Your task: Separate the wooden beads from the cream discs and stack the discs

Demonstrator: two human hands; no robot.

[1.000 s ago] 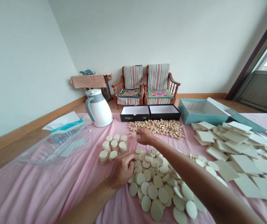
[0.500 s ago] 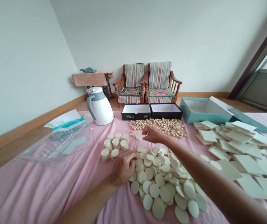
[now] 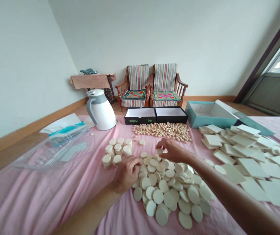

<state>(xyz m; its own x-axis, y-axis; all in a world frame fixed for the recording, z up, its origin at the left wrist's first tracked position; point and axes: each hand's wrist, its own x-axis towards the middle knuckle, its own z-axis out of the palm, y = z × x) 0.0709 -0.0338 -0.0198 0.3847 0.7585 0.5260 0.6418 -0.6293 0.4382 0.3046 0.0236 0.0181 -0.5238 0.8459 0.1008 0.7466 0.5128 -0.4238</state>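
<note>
Pale round wooden discs (image 3: pixel 163 186) lie in a loose heap in front of me. At the heap's far edge my right hand (image 3: pixel 170 150) pinches one wooden disc (image 3: pixel 159 151) between thumb and fingers. My left hand (image 3: pixel 127 173) rests at the heap's left edge with its fingers curled closed; whatever may be inside them is hidden. Several short stacks of discs (image 3: pixel 117 148) stand just beyond it, to the left. A single disc (image 3: pixel 142 142) lies apart on the pink cloth (image 3: pixel 81 192), right of those stacks.
Small wooden beads (image 3: pixel 164 130) spread before two open black boxes (image 3: pixel 140 120). Square wooden tiles (image 3: pixel 255 163) are piled at right, near a teal box (image 3: pixel 203 122). A white and grey jug (image 3: pixel 103 112) and a clear plastic tray (image 3: pixel 49 150) are at left.
My right hand has drawn back from beside the lone disc to the heap's far edge and now pinches a disc. My left hand stays at the heap. The view has shifted slightly.
</note>
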